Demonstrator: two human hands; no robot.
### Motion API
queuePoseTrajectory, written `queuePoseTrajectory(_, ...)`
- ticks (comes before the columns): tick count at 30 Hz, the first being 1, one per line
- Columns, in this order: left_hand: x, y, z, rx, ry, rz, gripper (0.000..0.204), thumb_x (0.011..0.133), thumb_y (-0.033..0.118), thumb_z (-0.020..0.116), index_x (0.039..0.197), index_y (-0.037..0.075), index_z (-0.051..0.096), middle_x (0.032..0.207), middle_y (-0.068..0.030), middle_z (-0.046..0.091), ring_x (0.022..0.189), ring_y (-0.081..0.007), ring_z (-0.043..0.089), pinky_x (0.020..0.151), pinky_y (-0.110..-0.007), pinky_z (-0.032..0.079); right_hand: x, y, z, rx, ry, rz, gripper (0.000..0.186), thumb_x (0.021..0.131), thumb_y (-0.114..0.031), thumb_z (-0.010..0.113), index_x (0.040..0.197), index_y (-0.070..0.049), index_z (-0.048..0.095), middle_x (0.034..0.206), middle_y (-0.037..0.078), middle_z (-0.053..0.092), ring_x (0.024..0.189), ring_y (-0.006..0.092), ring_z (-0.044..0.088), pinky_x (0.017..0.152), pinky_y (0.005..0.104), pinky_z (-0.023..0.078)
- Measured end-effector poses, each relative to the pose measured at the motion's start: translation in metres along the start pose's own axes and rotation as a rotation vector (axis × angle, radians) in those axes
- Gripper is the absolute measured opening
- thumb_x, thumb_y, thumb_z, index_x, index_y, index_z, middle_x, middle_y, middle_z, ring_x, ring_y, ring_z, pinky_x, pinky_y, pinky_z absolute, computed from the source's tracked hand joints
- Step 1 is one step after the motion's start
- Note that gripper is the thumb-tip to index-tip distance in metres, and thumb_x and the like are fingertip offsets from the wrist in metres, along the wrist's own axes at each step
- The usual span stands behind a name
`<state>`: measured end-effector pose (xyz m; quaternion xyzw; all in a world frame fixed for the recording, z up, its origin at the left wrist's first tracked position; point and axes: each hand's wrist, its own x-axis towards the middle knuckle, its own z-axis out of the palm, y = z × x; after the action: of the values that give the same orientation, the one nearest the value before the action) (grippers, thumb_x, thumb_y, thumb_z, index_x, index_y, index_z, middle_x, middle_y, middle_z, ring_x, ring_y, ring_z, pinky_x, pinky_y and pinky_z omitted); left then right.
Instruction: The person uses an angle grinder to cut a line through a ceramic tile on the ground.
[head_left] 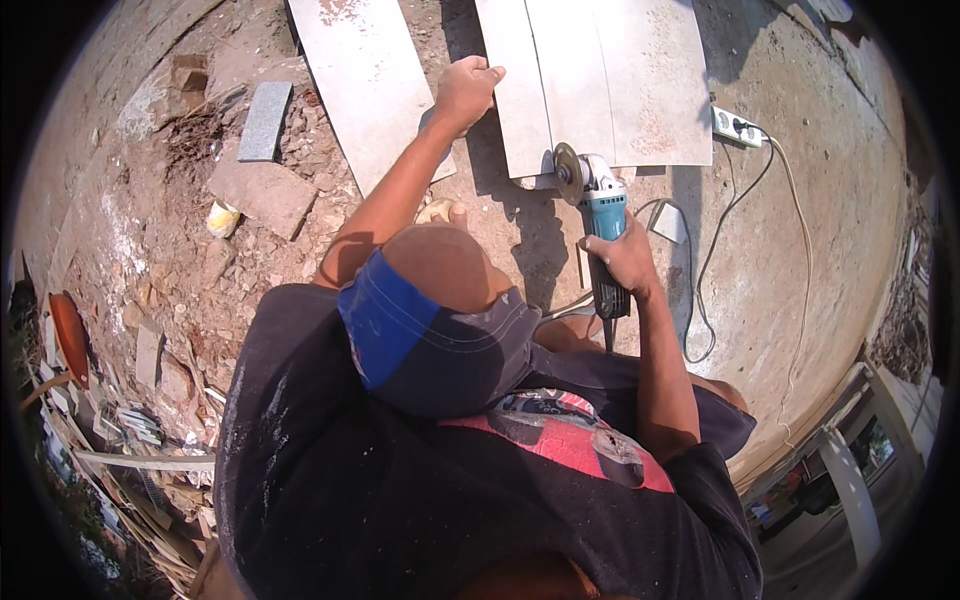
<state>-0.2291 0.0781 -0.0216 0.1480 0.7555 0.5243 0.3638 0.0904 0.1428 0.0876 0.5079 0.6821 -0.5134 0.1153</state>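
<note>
My right hand [625, 258] is wrapped round the body of a teal and black angle grinder [606, 214]. Its round disc [568, 174] stands on edge at the near edge of a large pale panel [655, 85], close to where a dark line running along the panel ends. A second, thinner line lies to the right of it. My left hand [467, 95] is closed at the panel's left edge, thumb against it and the other fingers partly hidden. Whether the disc is spinning or touching the panel, I cannot tell.
Another long pale panel [375, 95] lies to the left. A white power strip [735, 127] with a plugged-in black cord [708, 265] sits on the right. Rubble, a grey slab [265, 121], a small yellow-and-white container [222, 219] and an orange pan-like object [69, 340] lie leftward.
</note>
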Motion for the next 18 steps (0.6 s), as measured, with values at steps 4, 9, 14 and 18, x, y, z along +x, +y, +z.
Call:
queuePoseTrajectory(4, 0.001, 0.0, -0.001, -0.006, -0.007, -0.019, 0.029, 0.096, 0.025, 0.073, 0.099, -0.003, 0.069, 0.079, -0.0064, 0.07, 0.064, -0.0145, 0.064, 0.061, -0.032, 0.053, 0.0, -0.003, -0.001, -0.002, -0.01, 0.02, 0.06, 0.072, -0.021, 0.084, 0.121, 0.005, 0.064, 0.101, 0.017, 0.074, 0.09, 0.0247, 0.071, 0.084, 0.0369, 0.057)
queuePoseTrajectory(9, 0.001, 0.0, 0.0, -0.026, -0.024, -0.039, 0.03, 0.096, 0.025, 0.073, 0.102, -0.004, 0.07, 0.083, -0.0076, 0.071, 0.068, -0.0153, 0.066, 0.063, -0.032, 0.055, 0.008, 0.013, 0.003, 0.032, 0.001, -0.047, 0.062, 0.07, -0.024, 0.085, 0.121, 0.005, 0.063, 0.103, 0.018, 0.073, 0.092, 0.026, 0.071, 0.087, 0.0376, 0.056)
queuePoseTrajectory(14, 0.011, -0.015, 0.002, -0.031, 0.025, 0.007, 0.029, 0.096, 0.024, 0.074, 0.101, -0.004, 0.071, 0.083, -0.0077, 0.071, 0.07, -0.0144, 0.066, 0.064, -0.031, 0.056, 0.007, 0.004, 0.002, -0.046, -0.016, -0.021, 0.06, 0.071, -0.022, 0.085, 0.12, 0.005, 0.063, 0.099, 0.012, 0.071, 0.084, 0.0204, 0.068, 0.082, 0.035, 0.056)
queuePoseTrajectory(18, 0.005, -0.005, -0.001, -0.121, -0.079, 0.004, 0.028, 0.096, 0.024, 0.074, 0.1, -0.003, 0.071, 0.081, -0.0069, 0.07, 0.071, -0.0143, 0.065, 0.064, -0.032, 0.056, 0.007, 0.001, 0.002, -0.01, -0.006, -0.004, 0.061, 0.071, -0.021, 0.085, 0.121, 0.006, 0.062, 0.099, 0.013, 0.072, 0.085, 0.0207, 0.068, 0.082, 0.0345, 0.056)
